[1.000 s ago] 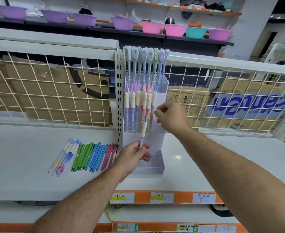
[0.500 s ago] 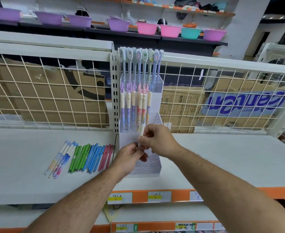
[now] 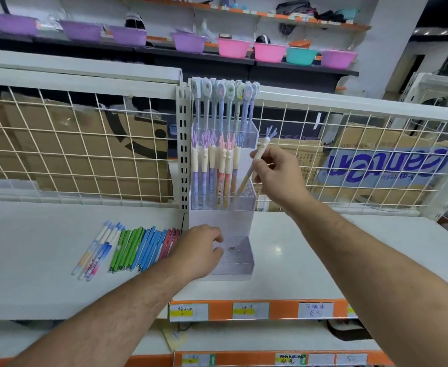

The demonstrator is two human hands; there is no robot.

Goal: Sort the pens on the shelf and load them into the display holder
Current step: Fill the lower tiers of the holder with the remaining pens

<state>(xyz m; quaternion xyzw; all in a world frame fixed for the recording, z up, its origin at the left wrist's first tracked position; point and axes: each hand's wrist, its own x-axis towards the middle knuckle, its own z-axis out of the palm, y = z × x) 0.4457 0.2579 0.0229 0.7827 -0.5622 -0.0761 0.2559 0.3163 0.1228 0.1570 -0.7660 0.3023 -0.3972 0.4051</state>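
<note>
A clear tiered display holder (image 3: 222,219) stands on the white shelf (image 3: 323,247) against a slotted post. Its top tier holds tall pens with flat toppers (image 3: 224,107); its middle tier holds several cream pens with antler tops (image 3: 215,165). My right hand (image 3: 278,176) pinches one cream antler pen (image 3: 254,161), tilted, its tip at the right end of the middle tier. My left hand (image 3: 201,250) hovers low beside the holder's bottom tier, fingers curled, holding nothing. Loose pens (image 3: 130,247) lie in a row on the shelf to the left: pastel, green, blue, pink.
A wire grid fence (image 3: 72,144) backs the shelf, with cardboard boxes (image 3: 376,165) behind it. Coloured plastic bowls (image 3: 233,47) line a dark shelf beyond. Orange price strips (image 3: 244,309) edge the shelf front.
The pen passed from my left hand to my right, which lifted it up to the middle tier. My left hand dropped down toward the shelf beside the holder.
</note>
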